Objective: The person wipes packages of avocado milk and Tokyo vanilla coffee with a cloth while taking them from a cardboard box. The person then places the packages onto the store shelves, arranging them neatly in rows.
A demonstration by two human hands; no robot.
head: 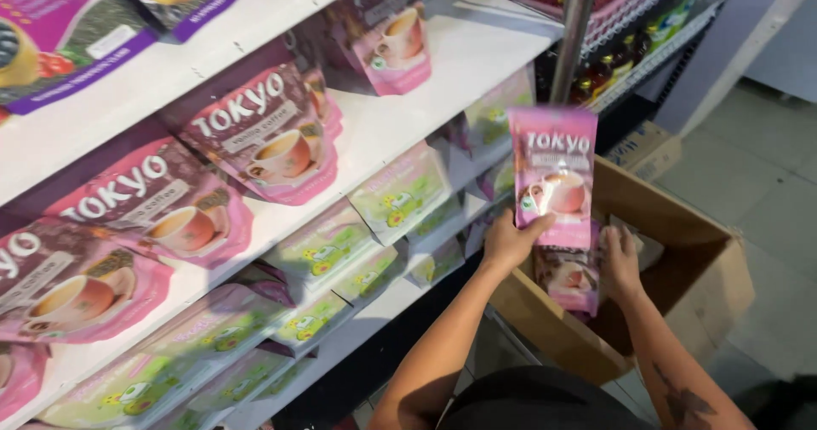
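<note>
My left hand [509,241] grips the bottom corner of a pink coffee pouch [555,170] with a cup picture, held upright above an open cardboard box [681,217]. My right hand [619,260] reaches down into the box and rests on more pink pouches [572,281] stacked inside. White shelves [383,128] to the left carry rows of matching pink pouches [272,136], standing upright.
The lower shelf holds pale green pouches [400,193] in rows. Purple packs [59,30] sit on the top shelf. A metal post [574,30] rises behind the held pouch, with bottles on racks beyond. Tiled floor [766,175] lies to the right of the box.
</note>
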